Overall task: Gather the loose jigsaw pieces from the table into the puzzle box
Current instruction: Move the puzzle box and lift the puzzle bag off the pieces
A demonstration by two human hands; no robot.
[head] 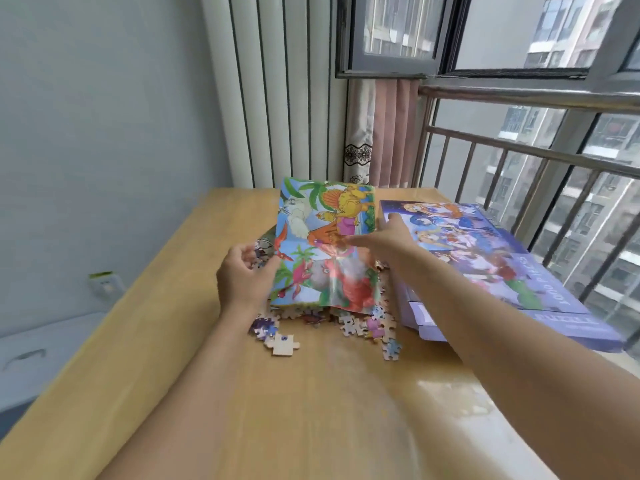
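Head view: jigsaw pieces [360,323] under poster [322,244]

A wooden table [194,341] carries a heap of loose jigsaw pieces [349,322] near its middle, half covered by a dinosaur picture sheet [322,244]. The left hand [242,271] pinches the sheet's left edge; the right hand [384,237] reaches across the sheet with fingers extended, near its right edge. A purple puzzle box [512,271] lies along the table's right edge, just beside the heap. One pale piece [284,345] lies apart, toward the near edge.
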